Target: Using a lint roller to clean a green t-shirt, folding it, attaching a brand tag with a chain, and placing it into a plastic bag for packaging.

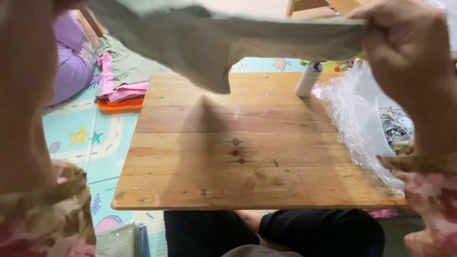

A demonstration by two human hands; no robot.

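Olive garment (pixel 228 43) held up over a low wooden table (pixel 238 157)

Right hand (pixel 409 52) pinches its right edge; the left hand's grip cannot be told, being out of frame. White roller (pixel 309 79) far right, clear plastic bags (pixel 362 119) beside it.

A low wooden table (pixel 247 162) carries a white roller (pixel 309 79) and clear plastic bags (pixel 362 119).

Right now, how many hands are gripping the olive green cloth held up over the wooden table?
2. The left hand holds the olive green cloth at the upper left, the right hand at the upper right. Fingertips are partly hidden.
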